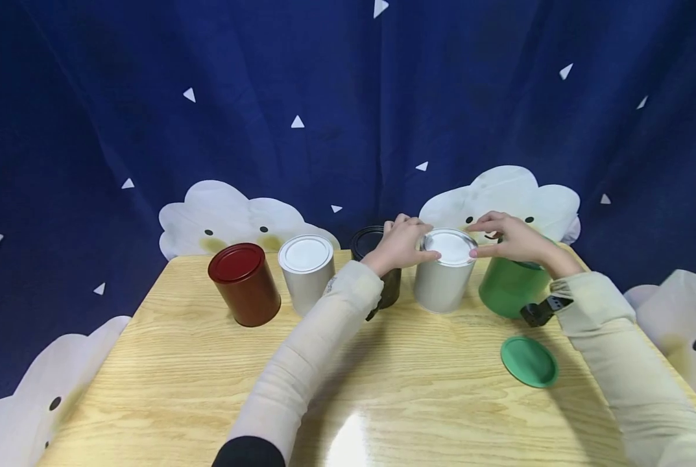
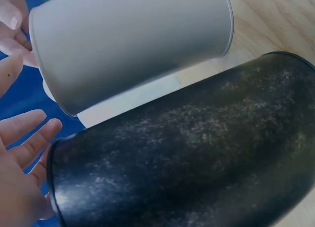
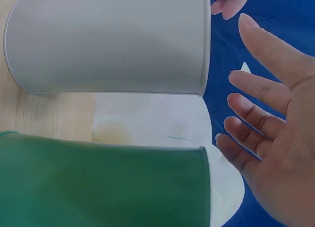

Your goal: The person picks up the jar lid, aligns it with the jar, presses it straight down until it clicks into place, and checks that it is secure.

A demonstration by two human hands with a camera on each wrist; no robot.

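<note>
A light grey can [image 1: 439, 288] with a silvery lid [image 1: 449, 245] stands upright between my two hands. At its left rim is my left hand [image 1: 400, 245], thumb tip by the lid's edge, its other fingers extended over the black can [image 1: 391, 285]. From the other side my right hand [image 1: 517, 239] reaches over the green can [image 1: 506, 285], thumb near the lid's right edge. The right wrist view has the right fingers [image 3: 268, 131] spread apart, beside the grey can's top end. Left fingers [image 2: 29, 145] are extended past the black can's rim in the left wrist view.
A red-brown can [image 1: 253, 295] and a white-lidded can [image 1: 307, 272] stand farther left in the row. A green round lid [image 1: 529, 361] lies on the wooden table [image 1: 435, 402] in front of the green can. Behind hangs a dark blue curtain [image 1: 336, 84].
</note>
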